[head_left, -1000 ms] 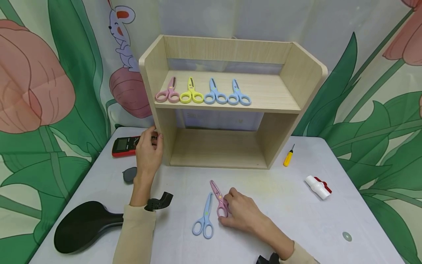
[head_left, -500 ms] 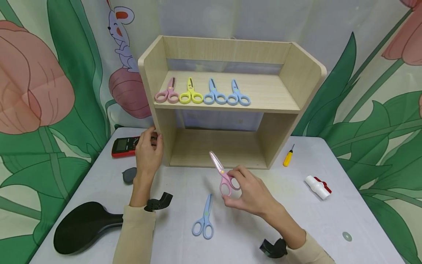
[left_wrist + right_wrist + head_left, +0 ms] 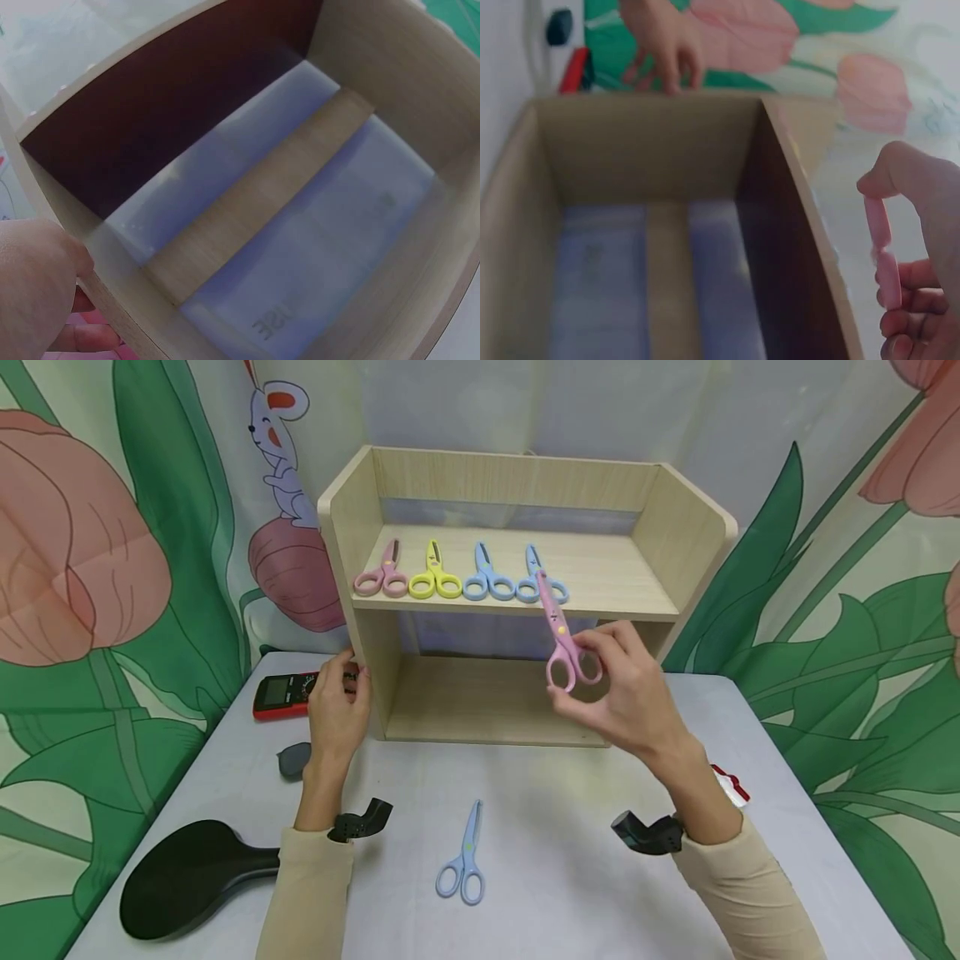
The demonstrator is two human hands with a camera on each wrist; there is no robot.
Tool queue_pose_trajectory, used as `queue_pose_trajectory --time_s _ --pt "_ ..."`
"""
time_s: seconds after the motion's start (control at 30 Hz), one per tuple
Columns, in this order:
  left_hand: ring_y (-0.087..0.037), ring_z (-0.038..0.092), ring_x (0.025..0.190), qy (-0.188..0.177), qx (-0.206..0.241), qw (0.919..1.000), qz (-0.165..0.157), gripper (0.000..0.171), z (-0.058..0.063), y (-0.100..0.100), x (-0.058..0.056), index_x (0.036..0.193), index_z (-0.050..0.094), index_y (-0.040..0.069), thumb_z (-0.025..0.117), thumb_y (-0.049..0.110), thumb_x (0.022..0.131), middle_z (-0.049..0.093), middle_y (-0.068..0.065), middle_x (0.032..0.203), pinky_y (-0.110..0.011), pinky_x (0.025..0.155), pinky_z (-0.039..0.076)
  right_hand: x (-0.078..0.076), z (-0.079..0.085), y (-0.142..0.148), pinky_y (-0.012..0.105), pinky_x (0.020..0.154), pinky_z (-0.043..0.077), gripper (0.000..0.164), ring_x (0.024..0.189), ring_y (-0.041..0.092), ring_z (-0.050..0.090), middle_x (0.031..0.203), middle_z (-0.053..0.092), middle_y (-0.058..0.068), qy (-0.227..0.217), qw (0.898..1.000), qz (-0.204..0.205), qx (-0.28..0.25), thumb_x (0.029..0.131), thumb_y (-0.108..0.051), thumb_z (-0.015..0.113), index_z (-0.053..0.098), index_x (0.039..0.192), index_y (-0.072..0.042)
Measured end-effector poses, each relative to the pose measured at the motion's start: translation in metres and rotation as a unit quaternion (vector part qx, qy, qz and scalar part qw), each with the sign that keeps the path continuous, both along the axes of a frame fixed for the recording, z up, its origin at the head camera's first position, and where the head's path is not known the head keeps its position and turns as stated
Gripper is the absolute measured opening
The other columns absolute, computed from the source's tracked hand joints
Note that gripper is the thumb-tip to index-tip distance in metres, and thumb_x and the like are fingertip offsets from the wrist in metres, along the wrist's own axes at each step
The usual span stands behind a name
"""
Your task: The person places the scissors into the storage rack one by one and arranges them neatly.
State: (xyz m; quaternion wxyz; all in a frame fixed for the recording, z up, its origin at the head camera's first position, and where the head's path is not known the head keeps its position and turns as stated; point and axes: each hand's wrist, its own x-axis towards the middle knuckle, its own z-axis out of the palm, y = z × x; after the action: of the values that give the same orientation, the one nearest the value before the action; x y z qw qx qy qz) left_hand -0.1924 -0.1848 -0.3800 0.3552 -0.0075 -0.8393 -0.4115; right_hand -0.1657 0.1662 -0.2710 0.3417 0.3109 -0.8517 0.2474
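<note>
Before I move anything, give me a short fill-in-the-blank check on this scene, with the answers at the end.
1. The right hand holds scissors that are ____ in colour.
2. The upper shelf bears ____ pairs, counting the yellow scissors.
3. Of the shelf unit's two outer sides, the left hand is at the ____ one.
4. The lone pair lying on the table is ____ in colour.

Missing words: pink; four; left; blue.

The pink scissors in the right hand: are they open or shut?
Shut: in the head view, the pink scissors show their blades together as one narrow strip.
</note>
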Motion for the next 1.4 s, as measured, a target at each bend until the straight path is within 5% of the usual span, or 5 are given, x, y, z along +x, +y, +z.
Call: queue_pose_trajectory --time_s 0.3,0.77,0.93,1.23,1.4 --pt "-0.032 0.068 0.091 -0.005 0.003 1.0 0.001 0.037 -0.002 -0.002 0.001 0.135 0.056 0.002 0.058 0.019 0.101 0.062 -0.022 0.117 -0.047 0.076 0.06 -0.045 0.043 0.011 0.036 0.068 0.039 0.054 0.087 0.027 0.049 0.105 0.056 0.018 -0.109 0.988 -0.11 -0.01 0.08 -0.038 0.071 0.066 0.114 0.004" --pt "-0.034 0.069 0.09 -0.001 0.007 1.0 -0.003 0.038 -0.001 -0.001 0.0 0.134 0.056 0.001 0.058 0.018 0.101 0.062 -0.023 0.116 -0.049 0.076 0.06 -0.076 0.059 0.019 0.037 0.076 0.034 0.062 0.103 0.029 0.046 0.113 0.058 0.018 -0.235 0.966 -0.107 -0.005 0.085 -0.052 0.069 0.069 0.118 0.0" --pt "-0.034 0.068 0.093 -0.01 0.006 0.9999 -0.003 0.039 0.001 -0.001 0.001 0.136 0.055 0.003 0.058 0.02 0.101 0.062 -0.023 0.119 -0.05 0.078 0.06 -0.07 0.055 0.022 0.039 0.078 0.035 0.071 0.105 0.03 0.045 0.123 0.054 0.019 -0.22 0.97 -0.099 -0.015 0.084 -0.052 0.073 0.063 0.131 0.0" --pt "-0.034 0.069 0.093 -0.012 0.006 0.9999 -0.005 0.039 0.001 0.0 0.001 0.136 0.055 0.002 0.058 0.02 0.101 0.062 -0.022 0.119 -0.05 0.078 0.061 -0.046 0.027 0.014 0.036 0.079 0.044 0.061 0.097 0.031 0.052 0.12 0.049 0.023 -0.063 0.993 -0.068 -0.069 0.081 -0.029 0.081 0.061 0.128 0.005" --pt "-0.034 0.068 0.092 -0.008 0.003 1.0 -0.003 0.038 0.001 0.001 0.001 0.135 0.056 0.002 0.058 0.019 0.102 0.062 -0.023 0.118 -0.05 0.078 0.06 -0.032 0.008 0.007 0.039 0.084 0.047 0.059 0.099 0.03 0.054 0.12 0.05 0.024 -0.038 0.997 -0.043 -0.051 0.081 -0.024 0.083 0.061 0.129 0.002"
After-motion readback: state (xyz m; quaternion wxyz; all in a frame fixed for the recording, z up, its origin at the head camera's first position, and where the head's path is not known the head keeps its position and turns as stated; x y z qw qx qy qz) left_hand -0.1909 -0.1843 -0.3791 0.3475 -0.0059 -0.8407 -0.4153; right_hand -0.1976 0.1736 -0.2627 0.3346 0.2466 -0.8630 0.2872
